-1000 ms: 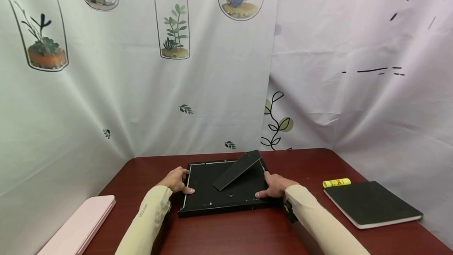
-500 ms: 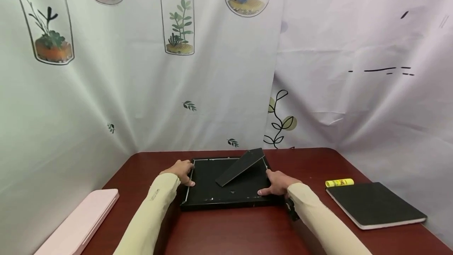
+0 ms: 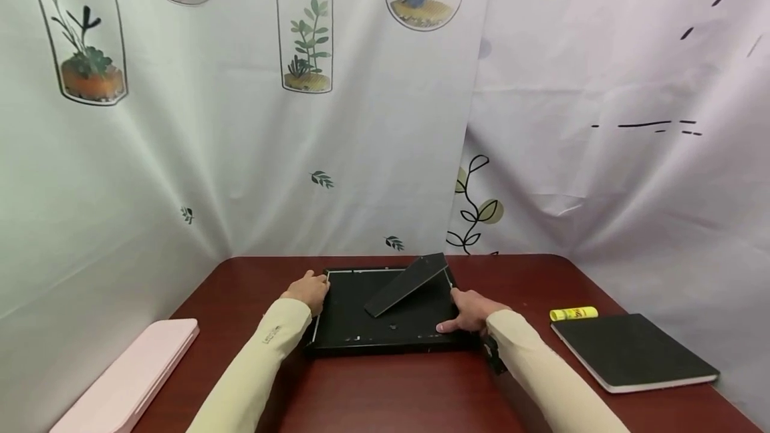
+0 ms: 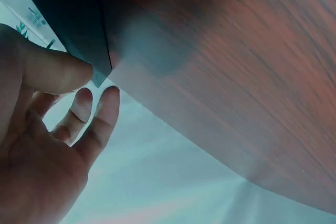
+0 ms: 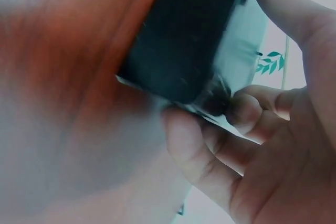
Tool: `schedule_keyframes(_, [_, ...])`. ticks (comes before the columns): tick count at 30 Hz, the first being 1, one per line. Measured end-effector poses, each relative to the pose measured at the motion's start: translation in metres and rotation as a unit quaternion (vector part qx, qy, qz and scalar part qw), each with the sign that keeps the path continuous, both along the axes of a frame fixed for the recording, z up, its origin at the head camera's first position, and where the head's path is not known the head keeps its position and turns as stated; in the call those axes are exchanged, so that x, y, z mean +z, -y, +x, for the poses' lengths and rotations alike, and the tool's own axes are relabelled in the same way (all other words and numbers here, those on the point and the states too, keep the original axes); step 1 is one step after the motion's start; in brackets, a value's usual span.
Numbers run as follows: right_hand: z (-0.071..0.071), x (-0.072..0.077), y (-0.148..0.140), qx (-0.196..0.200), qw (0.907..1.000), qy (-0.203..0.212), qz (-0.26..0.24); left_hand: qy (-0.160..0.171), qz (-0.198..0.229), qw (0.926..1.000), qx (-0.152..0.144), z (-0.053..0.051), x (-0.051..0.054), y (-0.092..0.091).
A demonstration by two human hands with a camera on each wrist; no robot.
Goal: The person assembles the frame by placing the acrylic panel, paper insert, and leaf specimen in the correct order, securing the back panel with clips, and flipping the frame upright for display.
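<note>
A black picture frame (image 3: 349, 306) lies face down on the table, its back panel up. The support leg (image 3: 406, 286) on its back is swung out and tilts up toward the right. My left hand (image 3: 309, 291) holds the frame's left edge; its thumb is hidden in the head view. In the left wrist view, the thumb (image 4: 58, 72) lies against the frame's corner (image 4: 84, 30), with bent fingers beyond it. At the right edge, my right hand (image 3: 472, 309) grips the frame, thumb on the back panel and the fingers (image 5: 184, 135) curled at the side.
A yellow glue stick (image 3: 573, 313) lies behind a black notebook (image 3: 634, 349) on the right. On the left is a pale pink flat case (image 3: 129, 376). A printed white curtain (image 3: 361, 132) hangs around the dark red table (image 3: 397, 389).
My left thumb has come off the back panel, and the left hand has shifted slightly up along the left edge. The right hand keeps its place on the right edge.
</note>
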State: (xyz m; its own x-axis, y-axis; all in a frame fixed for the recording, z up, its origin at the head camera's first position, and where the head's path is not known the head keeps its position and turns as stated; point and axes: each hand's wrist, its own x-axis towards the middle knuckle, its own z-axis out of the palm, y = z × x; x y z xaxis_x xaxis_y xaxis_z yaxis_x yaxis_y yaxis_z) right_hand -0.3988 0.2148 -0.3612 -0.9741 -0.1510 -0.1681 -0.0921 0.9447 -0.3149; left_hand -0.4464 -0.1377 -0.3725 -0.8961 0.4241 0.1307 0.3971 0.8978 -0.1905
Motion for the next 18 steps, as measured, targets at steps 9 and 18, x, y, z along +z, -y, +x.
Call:
schedule_keyframes(9, [-0.019,0.031,0.014,0.039,0.9883,-0.113,0.095,0.063,0.113,0.9896,0.064,0.000,0.006,0.000])
schedule_keyframes(18, [-0.046,0.018,0.039,0.112,0.9840,-0.120,0.070,0.109,0.193,0.9740,0.047,0.012,0.006,0.007])
